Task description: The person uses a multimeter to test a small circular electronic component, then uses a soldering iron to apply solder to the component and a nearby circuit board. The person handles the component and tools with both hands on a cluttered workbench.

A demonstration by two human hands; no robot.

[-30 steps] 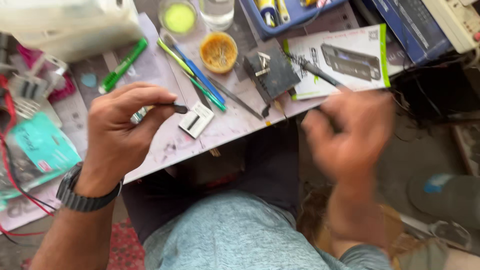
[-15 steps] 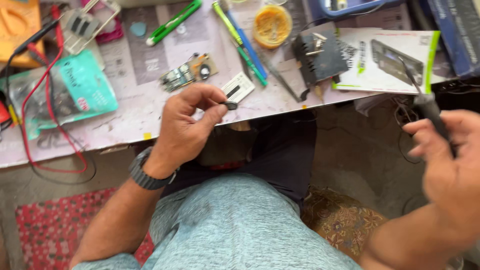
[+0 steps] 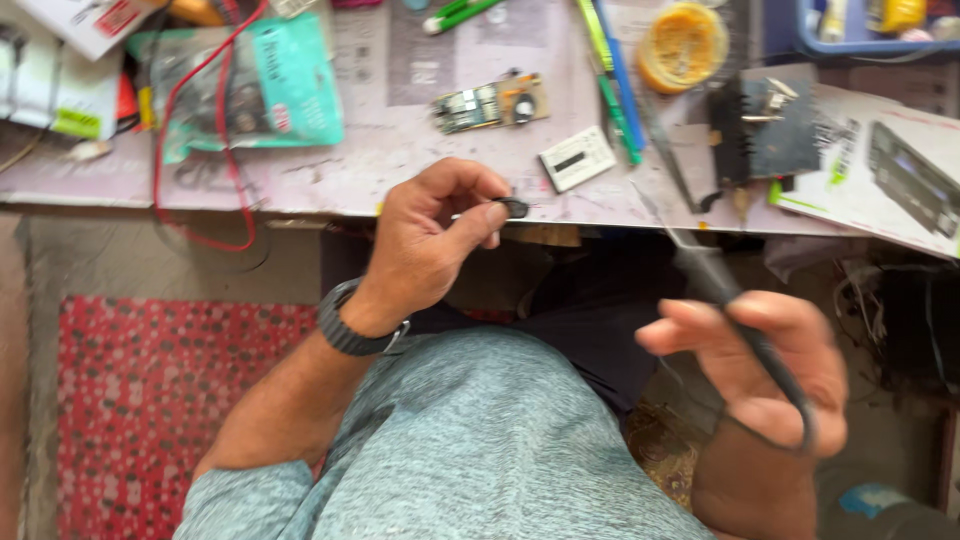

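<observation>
Cluttered with parts and paper, the pale workbench (image 3: 400, 170) runs across the far side of my view, and both hands hang off its near edge, over the lap. My left hand (image 3: 430, 245) is closed, thumb and forefinger pinched together on a small dark component (image 3: 515, 207) with a thin metal lead showing to the left of the fingertips. That piece lies roughly level, long axis left to right, its dark head pointing right. My right hand (image 3: 760, 370) is nearer to me and to the right, fingers loosely curled around a soldering iron (image 3: 735, 300); the grip looks slack and blurred rather than firm. The iron's long axis runs on a diagonal, handle near and right in the palm, tip far and left. So the component sits up and to the left of the iron's tip, well apart. Beyond the pinch, on the bench, lie a small white block (image 3: 577, 158) and a green circuit board (image 3: 490, 102).
</observation>
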